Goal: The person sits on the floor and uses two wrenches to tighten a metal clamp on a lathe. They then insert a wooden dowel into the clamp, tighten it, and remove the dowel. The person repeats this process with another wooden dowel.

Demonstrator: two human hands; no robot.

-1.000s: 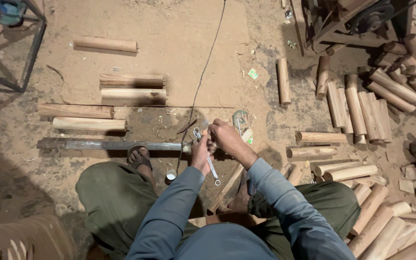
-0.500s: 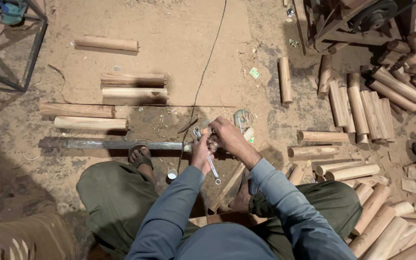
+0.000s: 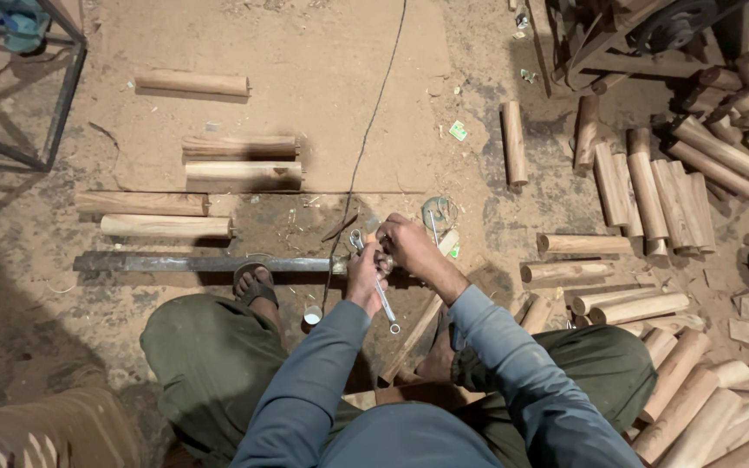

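My left hand (image 3: 364, 270) grips the wrench (image 3: 379, 284) while my right hand (image 3: 405, 244), just beside it, clamps the metal bar (image 3: 210, 263) end, my sandalled foot (image 3: 253, 284) pinning the bar steady.

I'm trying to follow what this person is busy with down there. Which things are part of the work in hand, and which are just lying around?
In use:
left hand
right hand
spanner
long metal bar, pinned under a sandalled foot

Lying about:
round wooden billets
thin black cable
metal frame
small green scrap
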